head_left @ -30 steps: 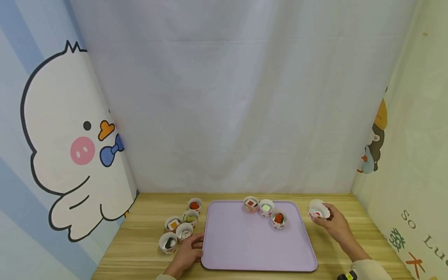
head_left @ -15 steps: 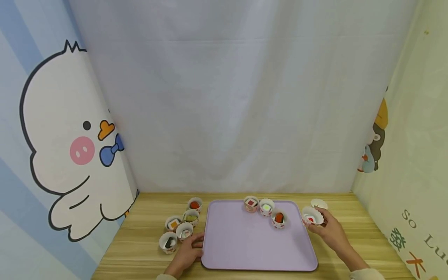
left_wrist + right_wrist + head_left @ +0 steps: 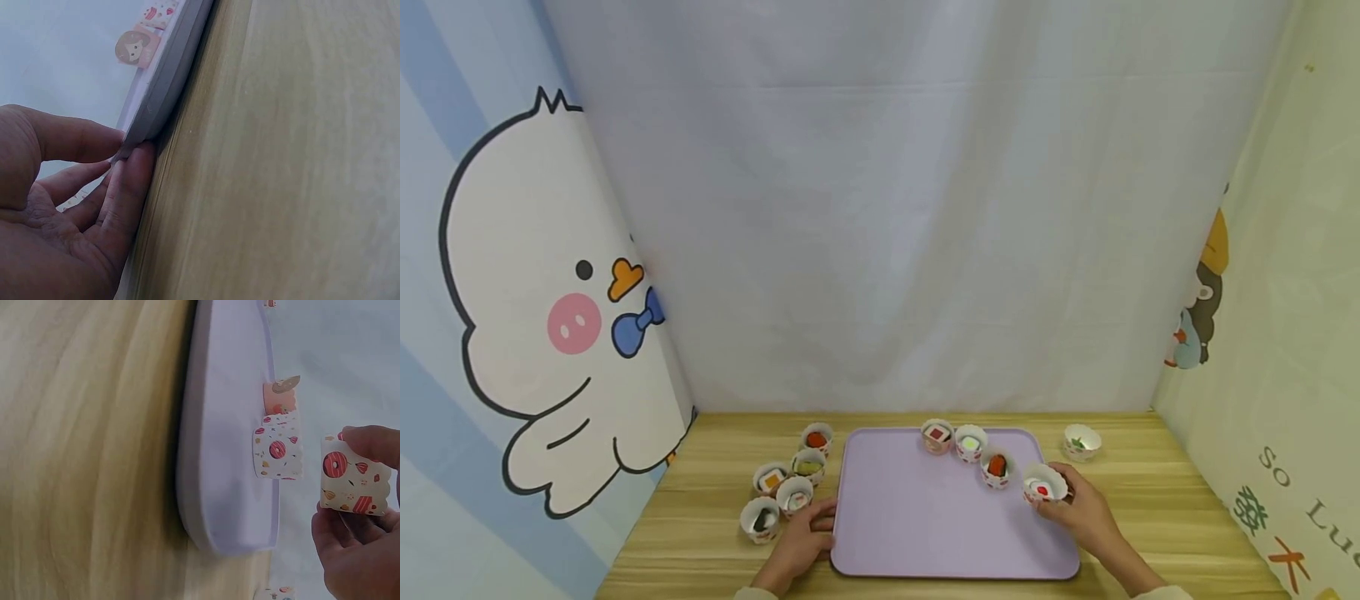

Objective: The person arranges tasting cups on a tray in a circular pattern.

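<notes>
My right hand [image 3: 1084,510] holds a white paper baking cup [image 3: 1044,484] with a red and white piece in it, over the right side of the lilac tray [image 3: 955,533]. In the right wrist view the cup [image 3: 355,478] shows a donut print, thumb on one side and fingers on the other. My left hand [image 3: 803,540] pinches the tray's left edge; in the left wrist view the thumb [image 3: 81,140] and fingertips meet at the rim. Along the tray's back stand a cup with a dark-red-topped piece [image 3: 937,437], one with a green-centred piece [image 3: 971,444] and one with an orange-red piece [image 3: 997,468].
Several filled paper cups stand on the wooden table left of the tray, such as one with a black piece [image 3: 760,520] by the left hand and one with a red piece [image 3: 817,439] farther back. Beyond the right hand is a cup with a green bit [image 3: 1082,443].
My right hand has carried its cup leftward from the table on the right to over the tray, uncovering the cup with the green bit. My left hand stays at the tray edge.
</notes>
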Demonstrator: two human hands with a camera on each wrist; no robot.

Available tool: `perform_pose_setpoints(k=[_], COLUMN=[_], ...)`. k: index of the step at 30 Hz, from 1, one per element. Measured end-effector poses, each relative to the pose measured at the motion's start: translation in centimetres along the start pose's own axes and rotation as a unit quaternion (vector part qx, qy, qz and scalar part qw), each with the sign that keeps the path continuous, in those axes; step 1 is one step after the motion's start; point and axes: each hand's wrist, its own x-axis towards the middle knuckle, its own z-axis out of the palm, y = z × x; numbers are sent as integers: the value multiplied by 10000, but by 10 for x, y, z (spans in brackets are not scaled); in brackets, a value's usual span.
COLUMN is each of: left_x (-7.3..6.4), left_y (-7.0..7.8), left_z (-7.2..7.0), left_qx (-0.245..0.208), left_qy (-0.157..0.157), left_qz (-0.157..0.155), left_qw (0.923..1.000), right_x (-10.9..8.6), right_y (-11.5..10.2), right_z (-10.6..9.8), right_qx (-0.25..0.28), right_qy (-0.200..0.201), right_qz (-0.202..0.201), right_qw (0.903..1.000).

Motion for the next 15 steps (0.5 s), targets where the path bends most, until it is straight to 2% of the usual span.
perform_pose_setpoints(k=[6, 15], left_x=[-1, 0], left_y=[1, 0], left_z=[0, 0], left_qx=[11, 23], left_qy=[39, 47], left_qz=[1, -22], left_qw=[10000, 10000], right_x=[0, -1], right_y=[5, 9], right_z=[17, 33], right_qx=[-209, -365], right_qy=[41, -38], right_qz=[-132, 9], right_qw=[9997, 9993])
